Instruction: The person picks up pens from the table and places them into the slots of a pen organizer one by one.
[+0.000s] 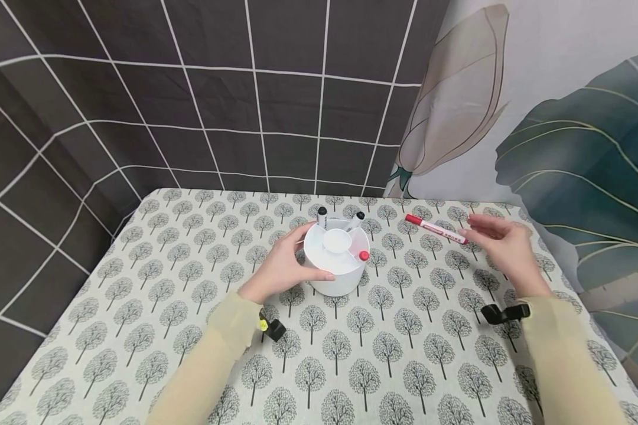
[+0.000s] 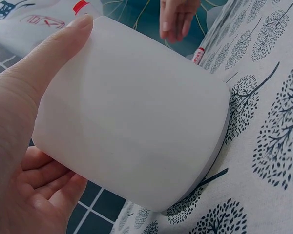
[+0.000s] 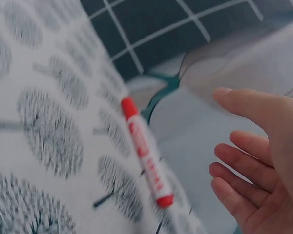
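A round white pen holder (image 1: 340, 285) with compartments stands on the table. My left hand (image 1: 283, 263) grips its left side, thumb across the front near the rim and fingers around the back. Two black-capped markers, one upright (image 1: 322, 219) and one leaning (image 1: 355, 221), poke out at the back of the holder. At its right edge shows the red end of another marker (image 1: 364, 255). A red-and-white marker (image 1: 437, 229) lies on the cloth to the right. Close to that marker's right end, my right hand (image 1: 502, 251) hovers with loosely bent fingers, holding nothing.
A cloth printed with trees (image 1: 329, 378) covers the table. Behind it hangs a dark grid-patterned curtain (image 1: 212, 94), and a floral curtain (image 1: 579, 153) hangs at the right. Black wrist cameras are strapped to both wrists.
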Tool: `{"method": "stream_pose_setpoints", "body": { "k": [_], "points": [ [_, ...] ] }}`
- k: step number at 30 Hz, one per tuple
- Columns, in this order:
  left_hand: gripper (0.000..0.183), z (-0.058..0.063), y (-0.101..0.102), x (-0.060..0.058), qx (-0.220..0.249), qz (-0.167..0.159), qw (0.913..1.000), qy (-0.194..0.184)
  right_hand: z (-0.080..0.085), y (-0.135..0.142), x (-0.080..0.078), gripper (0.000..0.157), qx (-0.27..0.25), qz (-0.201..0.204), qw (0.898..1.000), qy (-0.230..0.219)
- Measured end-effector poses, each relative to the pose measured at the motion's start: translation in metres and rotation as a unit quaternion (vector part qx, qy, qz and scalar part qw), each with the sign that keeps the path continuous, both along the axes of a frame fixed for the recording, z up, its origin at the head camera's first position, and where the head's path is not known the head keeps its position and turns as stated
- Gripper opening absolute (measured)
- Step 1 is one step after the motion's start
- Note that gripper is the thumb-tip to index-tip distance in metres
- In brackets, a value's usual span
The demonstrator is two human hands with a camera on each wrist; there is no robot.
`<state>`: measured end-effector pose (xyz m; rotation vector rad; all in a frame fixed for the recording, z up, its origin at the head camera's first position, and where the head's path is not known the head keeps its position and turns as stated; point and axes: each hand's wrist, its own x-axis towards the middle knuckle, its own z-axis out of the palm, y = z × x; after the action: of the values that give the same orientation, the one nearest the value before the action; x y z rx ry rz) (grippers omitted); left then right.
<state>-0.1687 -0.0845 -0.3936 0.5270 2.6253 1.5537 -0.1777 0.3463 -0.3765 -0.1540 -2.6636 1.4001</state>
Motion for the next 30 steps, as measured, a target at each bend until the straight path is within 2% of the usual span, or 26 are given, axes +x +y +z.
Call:
{"method": "stream_pose_setpoints", "body": {
  "k": [8,11,14,21,30],
  "points": [
    [0.116,0.000,0.001,0.000,-0.001,0.000,1.0000,-0.004,-0.028,0.012,-0.018,0.067,-0.019,0.020,0.999,-0.027],
    [0.117,0.000,0.001,0.000,-0.003,0.003,1.0000,-0.004,-0.034,0.013,-0.023,0.067,0.014,0.024,0.999,-0.033],
    [0.118,0.001,0.001,0.000,-0.005,0.004,1.0000,-0.004,-0.039,0.013,-0.028,0.061,0.067,0.028,0.997,-0.028],
    [0.119,0.001,0.001,-0.001,0.004,-0.005,1.0000,-0.003,-0.043,0.013,-0.035,0.042,0.132,0.023,0.991,-0.013],
    [0.119,0.002,0.001,0.000,0.001,-0.004,1.0000,-0.003,-0.042,0.011,-0.034,0.036,0.139,0.026,0.990,-0.007]
  ]
}}
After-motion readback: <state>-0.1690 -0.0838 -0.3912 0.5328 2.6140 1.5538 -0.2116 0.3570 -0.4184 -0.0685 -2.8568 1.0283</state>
